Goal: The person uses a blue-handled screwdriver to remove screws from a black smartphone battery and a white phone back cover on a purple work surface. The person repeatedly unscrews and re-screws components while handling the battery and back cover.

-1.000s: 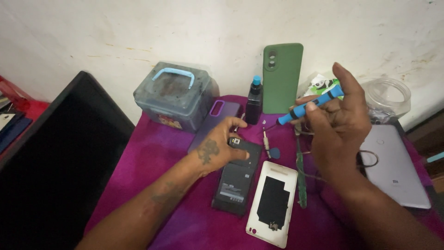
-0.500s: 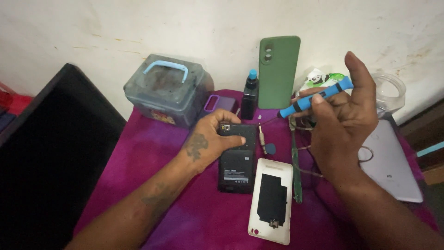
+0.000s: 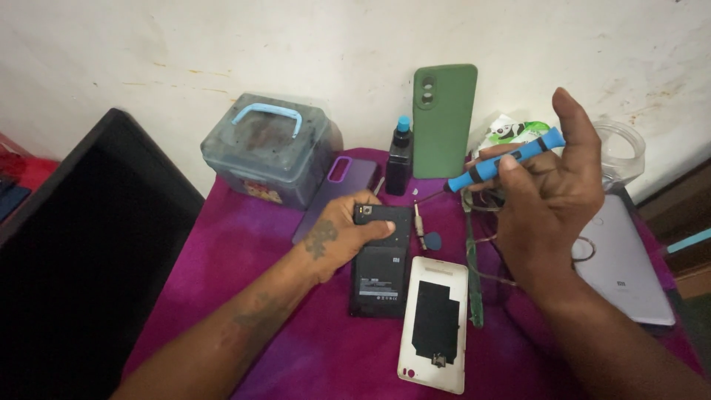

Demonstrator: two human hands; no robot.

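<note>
An opened black phone (image 3: 383, 263) lies on the magenta cloth (image 3: 222, 267), its battery showing. My left hand (image 3: 342, 238) grips its top left corner, thumb across the upper edge. Beside it lies the removed white back cover (image 3: 435, 322), inside up. Raised above the cloth at the right, my right hand (image 3: 552, 196) holds a blue-and-black screwdriver (image 3: 503, 160) in its fingers, tip pointing left and down. A small blue pick (image 3: 433, 241) and a short metal piece (image 3: 419, 222) lie just right of the phone.
A green phone case (image 3: 443, 122) leans on the wall. In front stand a dark bottle with blue cap (image 3: 400, 157), a purple case (image 3: 342, 181) and a translucent box with blue handle (image 3: 268, 148). A silver device (image 3: 626, 267) lies right, a black screen (image 3: 67, 244) left.
My left hand has shifted its grip on the phone's top corner. My right hand has risen slightly with the screwdriver. The view has moved a little.
</note>
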